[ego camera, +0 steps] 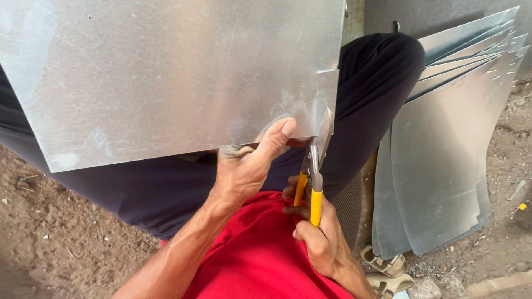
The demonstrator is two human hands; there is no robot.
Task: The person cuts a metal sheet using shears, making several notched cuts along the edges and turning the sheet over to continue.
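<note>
A large shiny metal sheet (166,77) lies across my lap and fills the upper left of the head view. My left hand (246,163) grips its near edge, thumb pressed flat on the top face. My right hand (318,235) is closed around the yellow handles of tin snips (313,171). The snips' blades bite into the sheet's lower right corner, close to my left thumb. A short cut notch shows higher up on the sheet's right edge.
Several cut metal sheets (443,149) lean in a stack at the right, against a grey wall. Bare dirt ground (50,221) surrounds me. A sandalled foot (388,268) shows at the bottom right. My dark trousers and red shirt fill the middle.
</note>
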